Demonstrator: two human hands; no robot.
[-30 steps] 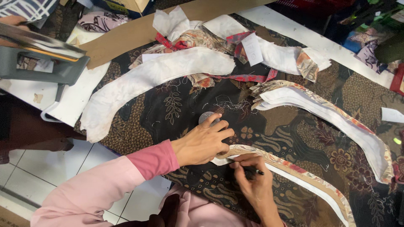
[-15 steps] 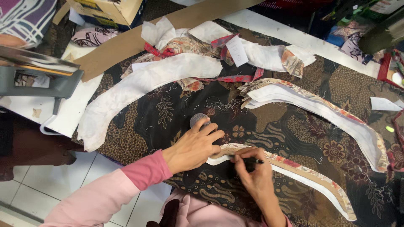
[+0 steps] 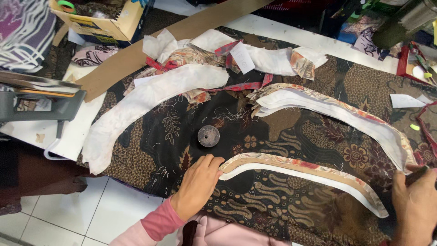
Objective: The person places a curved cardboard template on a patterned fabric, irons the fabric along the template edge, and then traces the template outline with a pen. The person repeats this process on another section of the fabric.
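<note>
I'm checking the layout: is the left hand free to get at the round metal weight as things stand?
Probably yes. The left hand lies flat on the end of the curved strip, and the round metal weight sits just beyond its fingertips on the dark patterned cloth, with nothing between them.

open yellow cardboard box (image 3: 102, 20) top left, white label.

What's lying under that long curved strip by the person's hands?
The curved white and tan strip lies on dark patterned batik cloth, which covers the table there. The left hand presses its near end; whatever lies beneath the cloth is hidden.
</note>
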